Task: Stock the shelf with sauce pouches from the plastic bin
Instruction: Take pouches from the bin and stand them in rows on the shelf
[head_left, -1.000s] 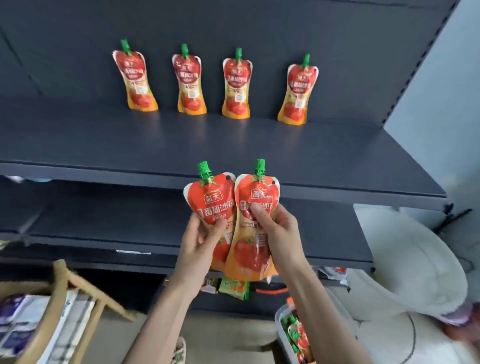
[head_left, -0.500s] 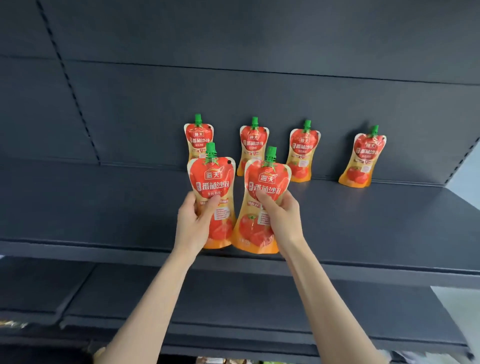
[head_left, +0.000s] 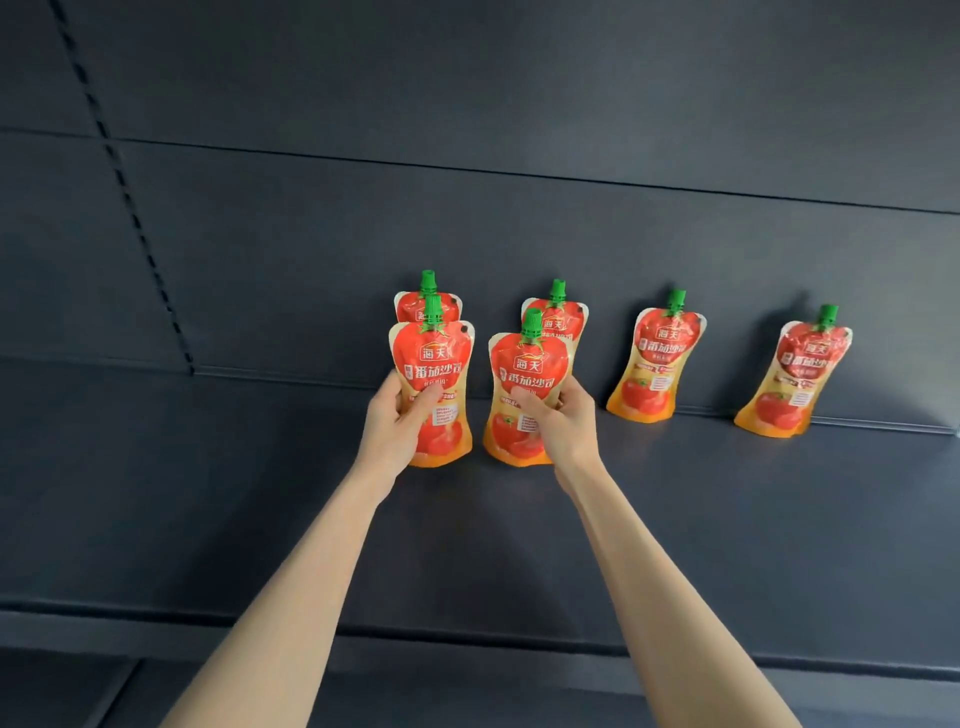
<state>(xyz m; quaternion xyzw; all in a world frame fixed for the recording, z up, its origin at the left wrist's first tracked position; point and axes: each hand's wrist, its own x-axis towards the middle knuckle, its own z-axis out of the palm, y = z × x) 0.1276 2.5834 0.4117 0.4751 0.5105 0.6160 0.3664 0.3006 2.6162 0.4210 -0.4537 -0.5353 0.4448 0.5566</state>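
My left hand (head_left: 397, 428) grips a red and orange sauce pouch (head_left: 434, 364) with a green cap, upright over the dark shelf (head_left: 208, 493). My right hand (head_left: 563, 421) grips a second pouch (head_left: 524, 374) just to its right. Both held pouches stand directly in front of two pouches in the back row, a left one (head_left: 427, 301) and a second one (head_left: 558, 319), partly hiding them. Two more pouches lean against the back panel further right, one (head_left: 657, 358) near and one (head_left: 795, 374) far right. The plastic bin is out of view.
The shelf's dark back panel (head_left: 467, 208) rises behind the row, with a slotted upright (head_left: 130, 208) at the left. The shelf's front edge (head_left: 467, 644) runs across the bottom, and a lower shelf level shows below it.
Both hands have carried their pouches up from below the shelf edge and deep onto the shelf, spreading them apart. The view has moved closer and the bin has dropped out of sight.
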